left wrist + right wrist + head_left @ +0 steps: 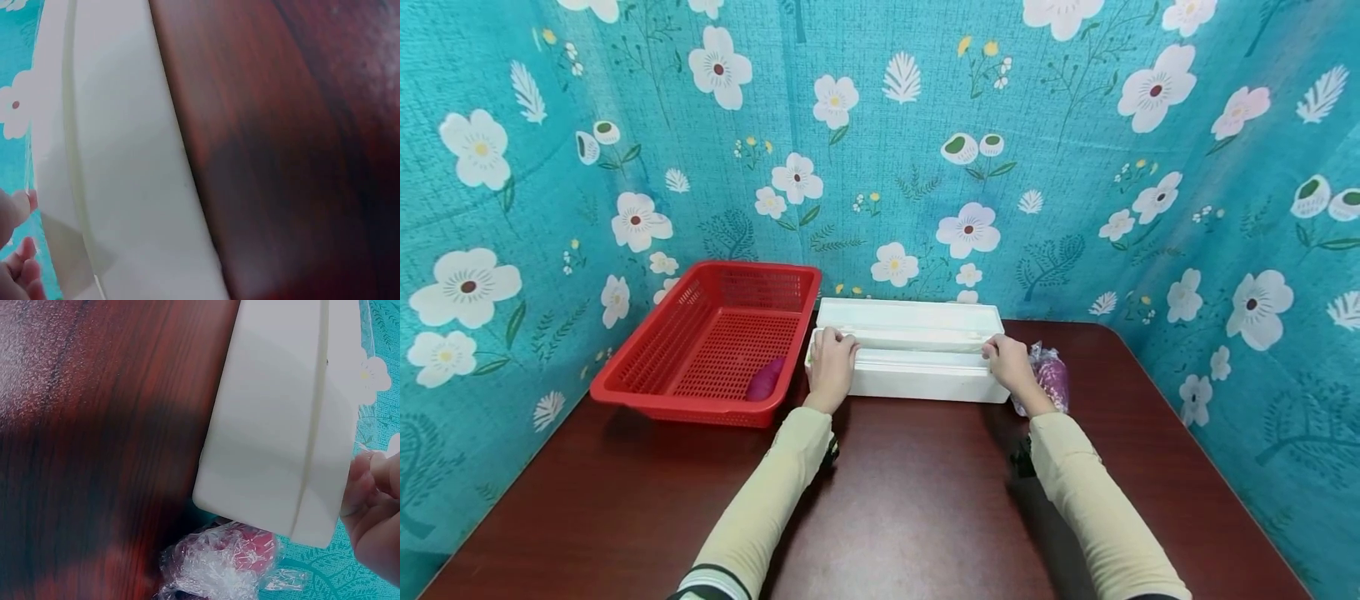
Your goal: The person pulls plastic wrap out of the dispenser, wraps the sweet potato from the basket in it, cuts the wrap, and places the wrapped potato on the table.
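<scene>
A long white box (925,381) of the cling film dispenser type lies across the back of the table, its lid (910,313) raised at the rear. My left hand (832,367) is at the box's left end, thumb and fingertips pinching at the opening. At the right end, my right hand (1011,365) does the same. Clear plastic film (365,428) shows along the box edge by the right fingertips in the right wrist view. In the left wrist view, only the fingers of the left hand show, beside the box's upper edge.
Left of the box stands a red plastic basket (700,405) with a purple sweet potato (765,379) inside. A purple-red item wrapped in clear plastic (1052,379) lies by the box's right end. A floral curtain (895,183) hangs behind the dark wooden table (917,500).
</scene>
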Available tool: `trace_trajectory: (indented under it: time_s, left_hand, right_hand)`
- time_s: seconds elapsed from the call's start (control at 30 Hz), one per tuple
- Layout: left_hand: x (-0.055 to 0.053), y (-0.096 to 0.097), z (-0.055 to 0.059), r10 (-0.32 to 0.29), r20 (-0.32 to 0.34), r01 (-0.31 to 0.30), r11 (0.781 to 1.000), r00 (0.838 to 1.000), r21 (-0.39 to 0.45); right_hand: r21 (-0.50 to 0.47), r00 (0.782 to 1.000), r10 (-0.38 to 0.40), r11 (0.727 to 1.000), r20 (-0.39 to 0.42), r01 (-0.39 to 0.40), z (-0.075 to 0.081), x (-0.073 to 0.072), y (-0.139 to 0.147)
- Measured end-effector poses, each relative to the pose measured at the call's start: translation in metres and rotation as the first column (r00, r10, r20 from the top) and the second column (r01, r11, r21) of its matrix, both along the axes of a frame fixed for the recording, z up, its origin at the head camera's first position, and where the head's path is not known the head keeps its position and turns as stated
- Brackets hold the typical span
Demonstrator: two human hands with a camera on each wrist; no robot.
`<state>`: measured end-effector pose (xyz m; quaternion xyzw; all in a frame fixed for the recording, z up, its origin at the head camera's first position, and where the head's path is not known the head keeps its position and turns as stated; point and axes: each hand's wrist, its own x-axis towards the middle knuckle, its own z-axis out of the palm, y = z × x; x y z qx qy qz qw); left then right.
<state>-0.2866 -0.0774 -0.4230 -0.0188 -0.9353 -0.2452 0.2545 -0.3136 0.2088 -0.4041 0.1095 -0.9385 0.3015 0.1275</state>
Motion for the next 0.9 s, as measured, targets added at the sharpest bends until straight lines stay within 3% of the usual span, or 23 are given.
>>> trace_trajectory:
  time_s: [0.2, 0.33, 0.5, 0.6, 0.67, 0.77, 0.83, 0.9]
  left_hand:
    - [0.001, 0.006, 0.004, 0.040, -0.081, -0.053, 0.984, 0.996, -0.169]
    - [0.002, 0.009, 0.004, 0.060, -0.056, -0.068, 0.984, 0.997, -0.164]
    - [0.003, 0.010, 0.005, 0.064, -0.037, -0.068, 0.992, 0.997, -0.104]
    - [0.003, 0.010, 0.007, 0.067, 0.006, -0.067, 0.998, 0.998, 0.006]
    - [0.003, 0.009, 0.011, 0.063, 0.085, -0.073, 0.990, 0.994, 0.121]
    - [0.003, 0.006, 0.015, 0.052, 0.206, -0.114, 0.946, 0.977, 0.303]
    - [0.003, 0.004, 0.017, 0.014, 0.268, -0.132, 0.893, 0.963, 0.429]
    - [0.003, 0.002, 0.016, -0.017, 0.279, -0.141, 0.834, 0.960, 0.534]
  right_hand:
    - [-0.078, 0.999, -0.020, 0.997, 0.049, 0.024, -0.001, 0.000, 0.000]
    - [-0.094, 0.998, -0.023, 0.995, 0.067, 0.029, -0.001, 0.001, 0.001]
    - [-0.125, 0.997, -0.029, 0.991, 0.066, 0.038, -0.001, 0.001, 0.001]
    - [-0.149, 0.996, -0.037, 0.988, 0.078, 0.048, -0.002, 0.000, 0.001]
    - [-0.165, 0.996, -0.039, 0.985, 0.081, 0.052, -0.003, 0.000, 0.001]
    - [-0.186, 0.996, -0.036, 0.981, 0.077, 0.050, -0.004, 0.000, 0.001]
    - [-0.190, 0.997, -0.036, 0.981, 0.075, 0.050, -0.005, 0.000, 0.002]
    - [-0.193, 0.996, -0.039, 0.980, 0.083, 0.055, -0.005, -0.001, 0.002]
